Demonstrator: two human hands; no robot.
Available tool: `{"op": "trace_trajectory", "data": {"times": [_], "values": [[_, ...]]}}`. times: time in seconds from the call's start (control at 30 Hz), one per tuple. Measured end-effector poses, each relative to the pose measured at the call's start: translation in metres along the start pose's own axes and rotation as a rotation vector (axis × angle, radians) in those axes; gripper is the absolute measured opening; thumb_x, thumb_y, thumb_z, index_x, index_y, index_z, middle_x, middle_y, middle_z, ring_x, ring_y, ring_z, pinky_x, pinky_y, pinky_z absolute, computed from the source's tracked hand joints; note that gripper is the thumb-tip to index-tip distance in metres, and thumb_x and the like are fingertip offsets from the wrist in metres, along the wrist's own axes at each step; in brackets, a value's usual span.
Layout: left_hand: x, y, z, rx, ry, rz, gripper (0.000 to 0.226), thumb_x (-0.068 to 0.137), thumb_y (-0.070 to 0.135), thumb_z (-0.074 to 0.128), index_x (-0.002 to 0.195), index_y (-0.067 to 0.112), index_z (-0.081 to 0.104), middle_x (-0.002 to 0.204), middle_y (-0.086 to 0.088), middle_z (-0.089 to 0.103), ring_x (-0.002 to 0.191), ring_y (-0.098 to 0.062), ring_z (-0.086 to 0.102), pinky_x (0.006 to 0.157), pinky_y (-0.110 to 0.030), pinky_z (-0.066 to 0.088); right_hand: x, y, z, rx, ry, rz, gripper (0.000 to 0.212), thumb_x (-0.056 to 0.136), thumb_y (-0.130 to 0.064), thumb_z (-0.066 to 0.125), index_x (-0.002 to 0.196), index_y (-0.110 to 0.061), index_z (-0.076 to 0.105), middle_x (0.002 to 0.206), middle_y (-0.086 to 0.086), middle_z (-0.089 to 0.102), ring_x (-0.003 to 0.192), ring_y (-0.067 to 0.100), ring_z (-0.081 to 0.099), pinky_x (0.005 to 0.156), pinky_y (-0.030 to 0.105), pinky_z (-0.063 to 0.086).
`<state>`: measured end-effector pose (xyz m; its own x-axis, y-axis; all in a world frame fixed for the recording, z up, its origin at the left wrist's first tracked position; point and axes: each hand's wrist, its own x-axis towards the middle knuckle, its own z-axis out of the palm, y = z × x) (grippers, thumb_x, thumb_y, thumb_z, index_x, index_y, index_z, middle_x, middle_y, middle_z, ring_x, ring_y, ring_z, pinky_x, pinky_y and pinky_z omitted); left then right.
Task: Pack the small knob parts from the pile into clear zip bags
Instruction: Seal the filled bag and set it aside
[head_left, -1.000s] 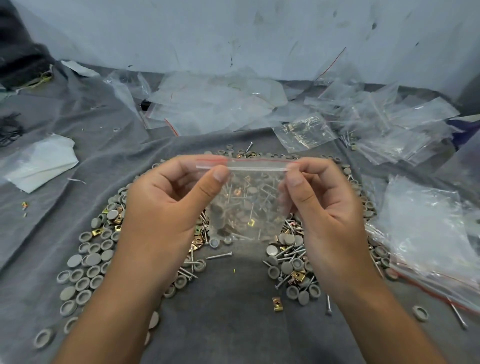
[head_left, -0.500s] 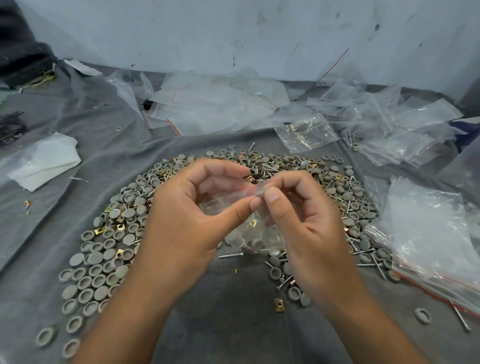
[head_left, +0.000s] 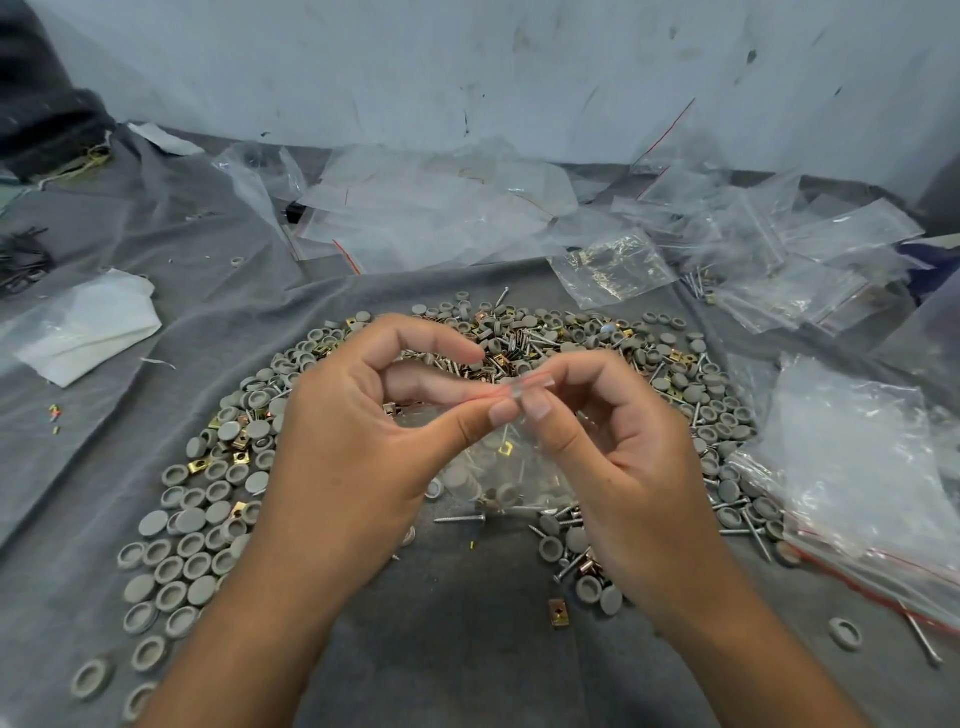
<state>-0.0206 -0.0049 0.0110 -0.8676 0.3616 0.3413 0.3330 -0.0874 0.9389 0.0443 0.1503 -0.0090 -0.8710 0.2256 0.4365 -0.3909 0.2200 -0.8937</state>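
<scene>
I see a small clear zip bag (head_left: 498, 467) with a red-lined strip, held up over the grey cloth, grey knob caps and screws inside, hanging below my view's centre, behind it a broad pile of grey knob parts (head_left: 519, 338), brass clips, screws

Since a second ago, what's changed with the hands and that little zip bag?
Both hands brought the small clear zip bag down from upright. The left hand and right hand, earlier pinching its top corners apart, now pinch together at the red-lined seal. The pile of grey round caps and grey cloth stayed put.
</scene>
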Motion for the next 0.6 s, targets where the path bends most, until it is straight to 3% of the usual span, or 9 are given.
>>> {"op": "trace_trajectory", "data": {"times": [0.13, 0.33, 0.43, 0.5, 0.6], "values": [[0.0001, 0.0004, 0.002, -0.002, 0.003, 0.019, 0.036, 0.07, 0.028, 0.087, 0.1, 0.026, 0.066, 0.084, 0.003, 0.079, 0.088, -0.014, 0.076, 0.075, -0.022, 0.059, -0.0006, 0.0005, 0.0003, -0.056, -0.012, -0.016, 0.006, 0.101, -0.034, 0.059, 0.098, -0.033, 0.065, 0.092, -0.005, 0.069, 0.083, 0.012, 0.065, 0.068, 0.029, 0.056], [-0.0007, 0.0026, 0.005, 0.093, 0.026, 0.096, 0.042, 0.07, 0.027, 0.089, 0.105, 0.026, 0.064, 0.09, 0.008, 0.078, 0.089, -0.011, 0.075, 0.081, -0.023, 0.057, -0.0025, 0.0019, 0.0019, -0.068, -0.004, -0.032, 0.007, 0.1, -0.035, 0.055, 0.098, -0.032, 0.061, 0.086, -0.012, 0.061, 0.076, 0.006, 0.058, 0.063, 0.017, 0.047], [-0.0011, 0.0033, 0.0058, 0.145, 0.039, 0.124, 0.04, 0.073, 0.029, 0.087, 0.105, 0.027, 0.063, 0.088, 0.01, 0.078, 0.088, -0.01, 0.075, 0.084, -0.024, 0.056, -0.0029, 0.0022, 0.0026, -0.046, 0.005, -0.017, 0.009, 0.1, -0.037, 0.054, 0.098, -0.031, 0.06, 0.087, -0.009, 0.062, 0.078, 0.008, 0.059, 0.064, 0.017, 0.049], [-0.0015, 0.0033, 0.006, 0.179, 0.049, 0.143, 0.039, 0.075, 0.029, 0.087, 0.106, 0.027, 0.063, 0.086, 0.011, 0.077, 0.088, -0.01, 0.075, 0.087, -0.028, 0.056, -0.0033, 0.0024, 0.0026, -0.04, 0.007, -0.008, 0.009, 0.1, -0.038, 0.054, 0.098, -0.031, 0.06, 0.087, -0.007, 0.063, 0.079, 0.009, 0.061, 0.065, 0.018, 0.05], [-0.0016, 0.0031, 0.0055, 0.237, 0.055, 0.16, 0.037, 0.077, 0.036, 0.084, 0.106, 0.031, 0.061, 0.087, 0.012, 0.077, 0.091, -0.017, 0.074, 0.09, -0.046, 0.055, -0.0032, 0.0027, 0.0018, -0.06, 0.005, 0.001, 0.008, 0.099, -0.04, 0.054, 0.098, -0.035, 0.061, 0.088, -0.008, 0.064, 0.081, 0.012, 0.062, 0.067, 0.019, 0.051]]}}
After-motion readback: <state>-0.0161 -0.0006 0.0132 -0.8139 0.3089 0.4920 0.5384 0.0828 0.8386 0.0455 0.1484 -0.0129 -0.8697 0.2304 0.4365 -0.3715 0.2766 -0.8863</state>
